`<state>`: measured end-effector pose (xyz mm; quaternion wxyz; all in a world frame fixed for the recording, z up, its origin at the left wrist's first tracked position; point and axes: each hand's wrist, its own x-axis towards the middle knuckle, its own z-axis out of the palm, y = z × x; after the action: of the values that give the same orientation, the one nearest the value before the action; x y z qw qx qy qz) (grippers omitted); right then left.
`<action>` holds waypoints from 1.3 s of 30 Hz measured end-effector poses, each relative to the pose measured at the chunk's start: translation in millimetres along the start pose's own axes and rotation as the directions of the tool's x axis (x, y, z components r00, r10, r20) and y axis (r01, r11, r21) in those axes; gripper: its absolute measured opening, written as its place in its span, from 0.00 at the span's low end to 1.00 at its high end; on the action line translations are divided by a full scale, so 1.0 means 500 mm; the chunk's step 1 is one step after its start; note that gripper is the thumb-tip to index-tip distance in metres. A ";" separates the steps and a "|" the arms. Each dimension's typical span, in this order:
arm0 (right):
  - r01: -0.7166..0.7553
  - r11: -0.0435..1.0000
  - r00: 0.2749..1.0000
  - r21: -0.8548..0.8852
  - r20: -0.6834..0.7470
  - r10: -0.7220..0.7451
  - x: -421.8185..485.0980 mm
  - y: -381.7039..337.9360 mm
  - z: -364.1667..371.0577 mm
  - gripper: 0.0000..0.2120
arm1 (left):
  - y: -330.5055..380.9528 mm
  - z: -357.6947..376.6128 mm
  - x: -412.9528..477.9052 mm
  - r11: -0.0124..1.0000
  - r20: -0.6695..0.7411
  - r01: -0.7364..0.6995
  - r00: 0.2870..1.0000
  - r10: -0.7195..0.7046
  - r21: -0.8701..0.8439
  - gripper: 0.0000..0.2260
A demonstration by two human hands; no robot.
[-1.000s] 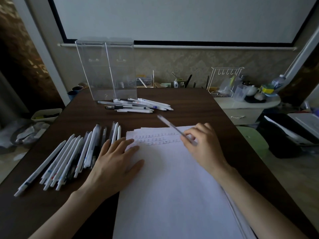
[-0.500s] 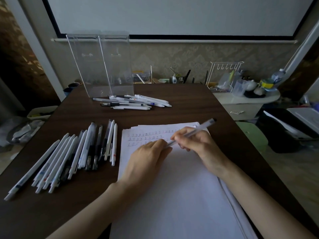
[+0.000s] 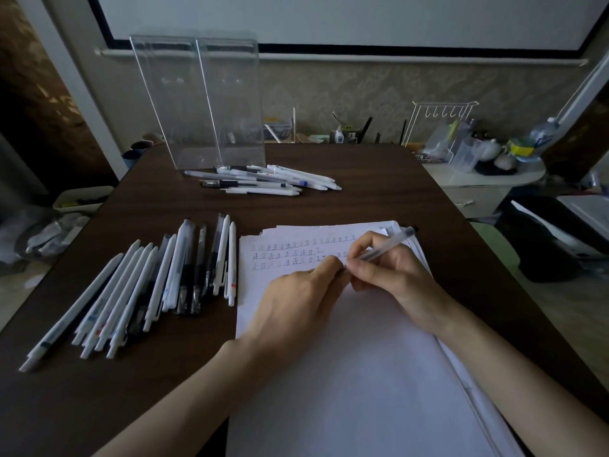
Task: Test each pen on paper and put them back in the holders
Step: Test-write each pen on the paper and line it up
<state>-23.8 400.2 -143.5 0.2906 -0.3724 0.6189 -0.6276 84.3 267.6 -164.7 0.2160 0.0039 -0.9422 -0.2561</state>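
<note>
Dark brown wood makes up the desk (image 3: 379,179), seen in dim light in front of a pale papered wall. At its middle the right hand (image 3: 392,275) has its grip curled round a clear pen (image 3: 385,247), whose barrel slants up toward two o'clock with the dark end pointing away. The left hand (image 3: 296,301) comes in from eight o'clock, and its fingertips close on the pen's lower end, so both grips hold the same pen just above the paper (image 3: 329,374). Three rows of small written marks (image 3: 296,255) run across the top of the sheet, at ten o'clock from the hands. A row of pens (image 3: 148,285), white and dark, lies fanned on the desk at nine o'clock, just beside the paper's edge. A smaller heap of pens (image 3: 263,181) sits at eleven o'clock, right in front of two clear upright holders (image 3: 197,103).
</note>
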 end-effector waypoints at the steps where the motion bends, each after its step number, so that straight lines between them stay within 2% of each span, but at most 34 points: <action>1: -0.001 1.000 1.000 -0.005 0.000 0.001 0.000 -0.001 0.000 0.03 | 0.001 -0.001 0.000 1.000 -0.001 -0.001 1.000 0.001 -0.016 0.20; 7: 0.023 1.000 1.000 -0.002 -0.013 -0.023 0.000 0.001 -0.001 0.05 | -0.001 0.002 0.008 0.994 0.019 0.021 1.000 -0.020 -0.103 0.18; 13: 0.063 0.998 0.998 -0.018 -0.009 -0.063 0.003 0.007 0.000 0.03 | -0.006 0.004 0.007 0.992 0.048 0.040 0.998 -0.034 -0.121 0.16; 16: 0.079 0.997 0.997 -0.006 -0.005 -0.079 0.007 0.014 -0.004 0.06 | -0.003 0.006 0.008 0.994 0.032 0.072 0.997 -0.069 -0.082 0.18; 18: 0.102 0.993 0.992 0.051 -0.076 -0.098 0.009 0.014 -0.012 0.11 | 0.005 0.005 0.011 0.990 0.018 0.123 0.992 -0.122 -0.074 0.21; 21: 0.119 0.986 0.947 0.113 -0.312 -0.079 0.014 0.007 -0.039 0.14 | 0.011 0.000 0.010 0.986 0.012 0.167 0.986 -0.167 -0.021 0.28; 24: 0.124 0.989 0.865 -0.075 -0.481 -0.145 0.017 0.006 -0.057 0.08 | 0.003 0.004 0.006 0.981 0.072 0.040 0.996 -0.054 0.189 0.28; 27: 0.033 0.972 0.858 -0.234 -0.492 -0.148 0.023 0.023 -0.052 0.11 | -0.007 0.016 0.006 0.948 0.136 -0.043 0.991 0.000 0.315 0.26; 31: -0.081 0.948 0.907 -0.308 -0.416 -0.058 0.046 0.038 -0.042 0.12 | -0.013 0.021 0.006 0.934 0.102 -0.071 0.994 0.037 0.350 0.23; 33: -0.129 0.898 0.903 -0.420 -0.425 -0.069 0.068 0.042 -0.045 0.14 | -0.015 0.025 0.007 0.930 0.084 -0.084 0.995 0.058 0.357 0.23; 35: -0.167 0.852 0.894 -0.497 -0.441 -0.082 0.084 0.046 -0.044 0.10 | -0.017 0.027 0.006 0.929 0.072 -0.091 0.995 0.070 0.358 0.23; 39: -0.147 0.845 0.878 -0.514 -0.461 -0.127 0.093 0.055 -0.045 0.10 | -0.017 0.031 0.005 0.932 0.043 -0.056 0.998 0.044 0.358 0.25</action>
<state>-71.0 372.6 -164.9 0.0168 -0.2682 0.8228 -0.5008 74.5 267.3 -179.9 0.2017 0.0150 -0.9765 -0.0742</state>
